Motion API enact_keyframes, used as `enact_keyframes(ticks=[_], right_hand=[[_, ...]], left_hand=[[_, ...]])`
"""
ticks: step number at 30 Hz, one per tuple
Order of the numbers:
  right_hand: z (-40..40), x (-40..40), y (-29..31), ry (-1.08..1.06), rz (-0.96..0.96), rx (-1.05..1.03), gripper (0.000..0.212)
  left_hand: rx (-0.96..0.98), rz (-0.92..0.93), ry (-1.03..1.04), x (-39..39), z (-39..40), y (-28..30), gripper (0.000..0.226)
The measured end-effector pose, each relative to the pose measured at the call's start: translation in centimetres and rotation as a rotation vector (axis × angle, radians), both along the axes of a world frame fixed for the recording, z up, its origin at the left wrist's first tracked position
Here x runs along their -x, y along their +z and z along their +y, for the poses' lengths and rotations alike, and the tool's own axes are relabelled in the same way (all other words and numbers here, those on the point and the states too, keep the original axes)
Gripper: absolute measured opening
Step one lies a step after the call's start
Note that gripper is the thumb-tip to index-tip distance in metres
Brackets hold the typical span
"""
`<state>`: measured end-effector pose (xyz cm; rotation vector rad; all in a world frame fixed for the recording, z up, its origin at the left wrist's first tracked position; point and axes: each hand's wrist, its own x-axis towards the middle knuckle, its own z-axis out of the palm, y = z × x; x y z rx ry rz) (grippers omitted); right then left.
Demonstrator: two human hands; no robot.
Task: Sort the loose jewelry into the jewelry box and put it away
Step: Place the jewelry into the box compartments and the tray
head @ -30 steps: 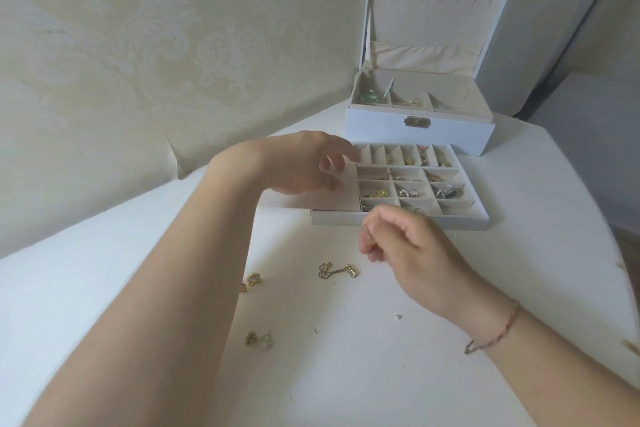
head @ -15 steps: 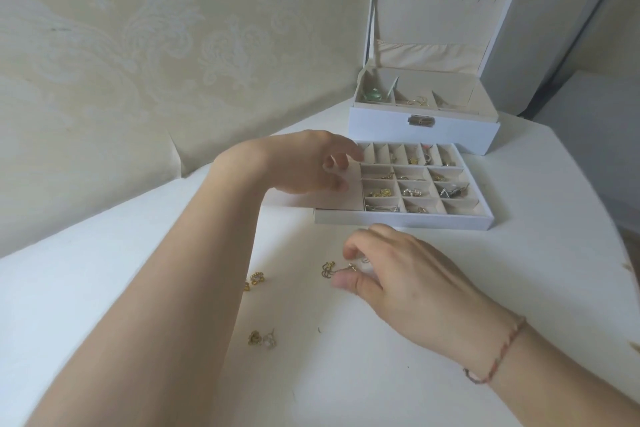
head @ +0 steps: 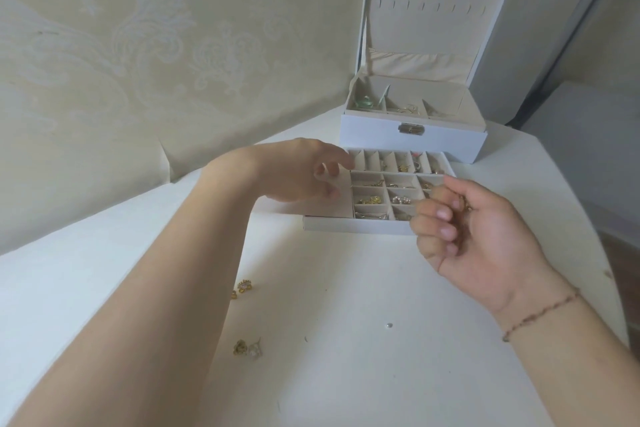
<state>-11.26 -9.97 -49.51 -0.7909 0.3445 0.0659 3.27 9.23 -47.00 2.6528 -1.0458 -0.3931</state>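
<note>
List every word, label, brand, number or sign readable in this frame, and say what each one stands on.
None can be read.
White jewelry box with raised lid: no lettering shows; its small metal clasp bears no readable mark.
White compartmented tray: no labels.
Cream patterned wallpaper: ornament only, no text.
White table: no print.

White jewelry box with beige lining; beside it, a white tray holding gold pieces; cream wallpaper behind bears pale floral scrollwork; table white.
</note>
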Motion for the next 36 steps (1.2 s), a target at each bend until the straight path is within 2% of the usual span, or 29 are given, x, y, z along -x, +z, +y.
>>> enact_keyframes(ticks=[2,4,6,9,10,12,13,21,29,32,34,36], right_hand=[[-1.0,-0.2,0.3,-0.017,-0.003,-0.125,0.033],[-2.4,-0.2,1.0,0.01,-0.008,-0.009,0.028],[-3.8,-0.3,2.2,0.087,-0.001,0.395,0.025],[-5.4,-0.9,3.3,0.272,0.023,1.263,0.029],[-5.8,-1.1,3.4,0.316,0.033,1.496,0.024],[-6.2,-1.6,3.5,0.378,0.008,1.808,0.01],[-6.3,-1.7,3.3,0.395,-0.01,1.899,0.014],[-6.2,-1.0,-0.3,0.23,-0.332,2.014,0.04],[-6.3,-0.8,-0.6,0.181,-0.44,2.076,0.03],[-6.4,-0.9,-0.5,0.191,-0.423,2.082,0.027],[-5.6,-0.5,0.0,0.151,-0.411,2.12,0.023],[-3.4,0.4,0.8,0.07,-0.479,2.124,0.018]], left_hand=[[-0.001,-0.005,0.0,0.0,-0.1,0.0,0.044],[-0.008,-0.009,0.0,0.0,-0.2,0.1,0.045],[-0.015,-0.014,0.001,0.1,-0.3,0.1,0.044],[-0.025,-0.023,0.0,0.2,-0.4,0.1,0.044],[-0.029,-0.027,-0.002,0.2,-0.4,0.1,0.044],[-0.036,-0.034,-0.008,0.2,-0.4,0.0,0.045],[-0.036,-0.035,-0.009,0.2,-0.4,0.0,0.045],[-0.033,-0.035,-0.012,0.2,-0.5,0.0,0.045],[-0.011,-0.017,-0.015,0.2,-0.3,0.1,0.043],[-0.007,-0.013,-0.013,0.3,-0.3,0.1,0.042],[-0.001,-0.009,-0.014,0.3,-0.3,0.1,0.042],[0.005,0.002,-0.017,0.3,-0.2,0.2,0.042]])
